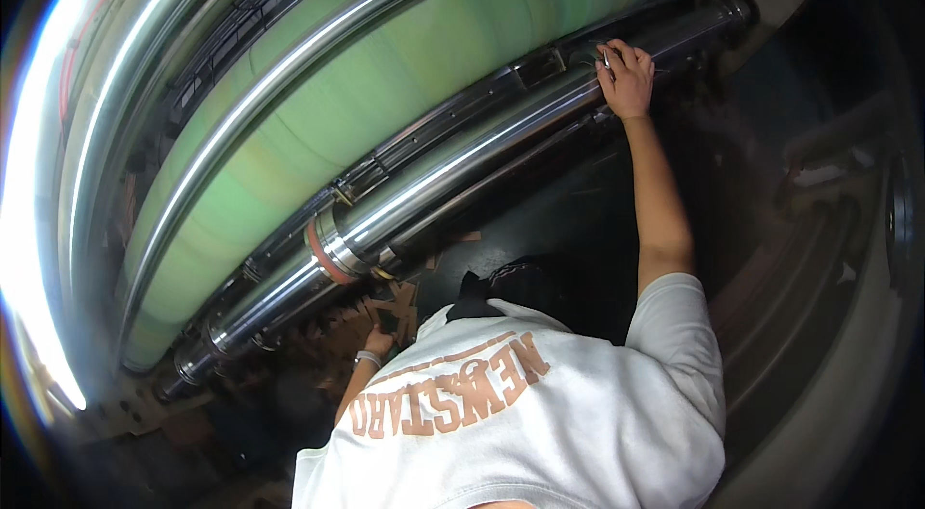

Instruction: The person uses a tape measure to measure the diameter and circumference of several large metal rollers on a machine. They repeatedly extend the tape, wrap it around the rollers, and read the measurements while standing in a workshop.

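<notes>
My right hand [628, 80] reaches out to a long polished steel shaft [472, 153] near its far right part. Its fingers are bent, with the thumb and forefinger close around a small shiny piece that I cannot make out. My left hand [379, 342] is low by my left side, a light band at its wrist, beside brown cardboard scraps [400, 302]; its fingers are mostly in shadow. A steel collar with an orange-red ring [325, 254] sits on the shaft between my two hands.
Behind the shaft runs a large green roller [385, 76], crossed by a bright metal bar [260, 90]. A dark rail with brackets [424, 135] lies between roller and shaft. Brown scraps litter the dark floor under the shaft. A glaring light strip [29, 172] is at far left.
</notes>
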Tool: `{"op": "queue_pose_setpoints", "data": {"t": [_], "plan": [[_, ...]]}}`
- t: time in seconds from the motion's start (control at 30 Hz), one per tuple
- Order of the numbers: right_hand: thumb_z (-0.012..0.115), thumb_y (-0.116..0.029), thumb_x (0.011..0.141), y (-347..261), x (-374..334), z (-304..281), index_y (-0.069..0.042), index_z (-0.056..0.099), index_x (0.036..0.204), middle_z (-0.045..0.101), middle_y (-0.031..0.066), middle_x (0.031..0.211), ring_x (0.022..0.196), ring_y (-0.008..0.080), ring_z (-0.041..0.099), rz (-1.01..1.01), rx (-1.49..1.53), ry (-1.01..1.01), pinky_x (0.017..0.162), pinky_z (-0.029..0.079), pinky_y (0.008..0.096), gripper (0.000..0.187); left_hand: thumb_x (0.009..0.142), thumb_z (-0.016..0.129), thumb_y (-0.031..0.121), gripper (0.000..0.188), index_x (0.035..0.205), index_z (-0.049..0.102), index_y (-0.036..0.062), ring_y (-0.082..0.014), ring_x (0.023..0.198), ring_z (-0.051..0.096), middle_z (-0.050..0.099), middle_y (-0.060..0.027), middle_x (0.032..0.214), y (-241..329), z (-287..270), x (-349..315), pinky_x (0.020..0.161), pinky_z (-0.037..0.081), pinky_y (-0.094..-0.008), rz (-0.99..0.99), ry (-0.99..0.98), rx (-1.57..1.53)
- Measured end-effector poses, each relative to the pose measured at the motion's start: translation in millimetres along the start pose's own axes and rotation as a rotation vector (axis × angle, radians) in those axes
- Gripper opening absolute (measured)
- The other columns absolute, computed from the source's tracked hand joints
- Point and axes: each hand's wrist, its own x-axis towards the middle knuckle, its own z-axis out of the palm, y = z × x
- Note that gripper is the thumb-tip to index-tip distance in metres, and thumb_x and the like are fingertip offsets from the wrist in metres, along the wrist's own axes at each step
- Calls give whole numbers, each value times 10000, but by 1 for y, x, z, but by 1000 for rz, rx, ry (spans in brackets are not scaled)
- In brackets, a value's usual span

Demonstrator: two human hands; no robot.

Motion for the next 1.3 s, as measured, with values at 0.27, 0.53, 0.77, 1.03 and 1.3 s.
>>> {"op": "queue_pose_setpoints", "data": {"t": [0.27,0.53,0.77,1.03,1.3], "plan": [[614,-205,747,34,-3,-14,-128,615,962,511,91,1008,956,269,426,335,300,166,851,344,374,228,732,582,224,530,1186,403,18,-269,942,531,547,-196,1033,122,16,-51,810,407,-305,243,-35,-114],[565,-50,724,53,7,-1,-113,601,963,534,72,997,933,287,464,70,283,2,816,389,363,249,752,588,193,488,1173,415,19,-157,681,526,576,-94,762,200,20,-78,638,421,-252,548,-53,-107],[538,-79,737,85,36,22,-57,577,980,518,58,1052,977,261,449,-153,420,-401,863,380,348,247,768,562,102,319,1072,504,24,-87,640,460,517,-34,672,338,49,-99,606,400,-239,762,-166,-138],[561,-95,732,96,43,36,-45,571,904,521,62,969,924,260,470,-198,543,-442,817,401,358,179,835,513,146,176,962,537,26,-80,637,486,518,12,744,488,72,-129,592,412,-217,740,-538,-593],[526,-156,771,98,47,41,-67,559,961,520,48,1010,922,269,487,-187,573,-464,809,405,366,212,803,572,208,320,1046,480,20,-139,655,518,523,-34,716,556,67,-116,590,439,-273,873,-219,-431]]}}
